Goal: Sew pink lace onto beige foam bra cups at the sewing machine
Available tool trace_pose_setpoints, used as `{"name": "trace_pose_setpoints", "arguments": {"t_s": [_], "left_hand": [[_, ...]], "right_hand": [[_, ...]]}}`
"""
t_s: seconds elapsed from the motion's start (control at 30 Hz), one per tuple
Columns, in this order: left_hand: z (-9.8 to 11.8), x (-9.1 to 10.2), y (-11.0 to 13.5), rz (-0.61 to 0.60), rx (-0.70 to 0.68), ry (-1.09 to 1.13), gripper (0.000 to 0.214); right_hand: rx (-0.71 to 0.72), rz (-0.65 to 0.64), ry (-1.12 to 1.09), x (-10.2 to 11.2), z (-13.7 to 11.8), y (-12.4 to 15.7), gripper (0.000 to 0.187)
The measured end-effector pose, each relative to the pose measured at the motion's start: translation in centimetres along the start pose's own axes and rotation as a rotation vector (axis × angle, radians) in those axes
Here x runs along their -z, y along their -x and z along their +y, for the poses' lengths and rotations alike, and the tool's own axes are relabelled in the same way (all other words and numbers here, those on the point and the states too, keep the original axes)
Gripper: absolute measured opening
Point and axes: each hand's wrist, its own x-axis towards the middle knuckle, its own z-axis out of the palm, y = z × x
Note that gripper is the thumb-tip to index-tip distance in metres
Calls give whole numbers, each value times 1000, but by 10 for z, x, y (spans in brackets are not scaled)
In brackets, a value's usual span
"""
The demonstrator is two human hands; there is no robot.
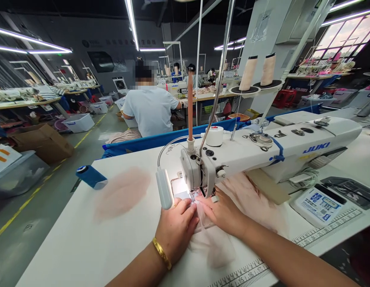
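Note:
Both hands meet at the needle area of a white sewing machine (253, 147). My left hand (176, 225), with a gold bangle (162, 253) at its wrist, pinches sheer pale pink fabric (216, 249) just in front of the presser foot. My right hand (223, 209) lies close on the right, its fingertips pressed onto the same fabric beside the needle; the machine head hides part of it. The fabric drapes toward me and also spreads behind my right arm. A small lamp (165, 188) lights the spot from the left.
A blue thread cone (91, 176) lies at the table's left edge, near a sheer pink fabric piece (125, 193). A white box (318, 205) and a printed ruler (328, 227) are at right. Thread cones (249, 73) stand behind the machine. A person in a light shirt (150, 109) sits ahead.

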Motion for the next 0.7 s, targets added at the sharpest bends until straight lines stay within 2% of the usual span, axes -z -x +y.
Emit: {"name": "trace_pose_setpoints", "arguments": {"t_s": [0.13,0.27,0.37,0.4,0.43,0.47,0.53,0.57,0.67,0.7], "left_hand": [[0,2,0,-22,7,11,22],[0,13,4,-112,30,80,24],[-2,24,11,-210,-32,168,60],[-2,27,14,-235,-60,190,72],[-2,29,16,-251,-77,200,77],[-2,29,17,-254,-82,199,70],[-1,25,17,-210,-73,188,32],[0,21,16,-170,-69,193,14],[2,7,9,-42,-20,269,23],[3,2,6,-9,16,304,23]], "right_hand": [[-22,-19,4,-1,0,1,27],[-13,-54,-37,2,4,6,28],[0,-136,-125,17,8,11,22],[11,-184,-171,24,9,14,23],[26,-241,-219,31,10,16,34],[47,-300,-260,37,10,18,49],[86,-388,-301,46,9,21,67],[98,-416,-301,48,9,21,64],[101,-409,-269,46,9,19,20],[91,-371,-272,43,9,18,16]]}}
